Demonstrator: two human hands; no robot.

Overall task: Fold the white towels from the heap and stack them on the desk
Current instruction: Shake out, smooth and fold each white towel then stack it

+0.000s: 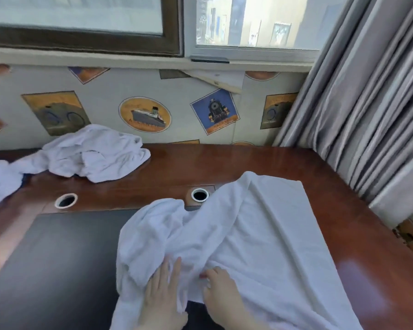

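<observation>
Left hand (163,291) lies flat, fingers straight, on the rumpled white terry towel (248,234); right hand (221,288) pinches its near fold. That towel sprawls over the red-brown wooden desk (260,160), the crumpled white towel heap (91,153) well beyond it, far left. Recommendation: flatten the bunched left side and square the edges before folding.

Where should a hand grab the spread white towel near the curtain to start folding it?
Judging by its lie, the spread white terry towel is best taken by its far right corner, pinched from the curtain side. That corner lies flat and exposed on the brown wooden desk, while the near left part is bunched under both hands.
</observation>
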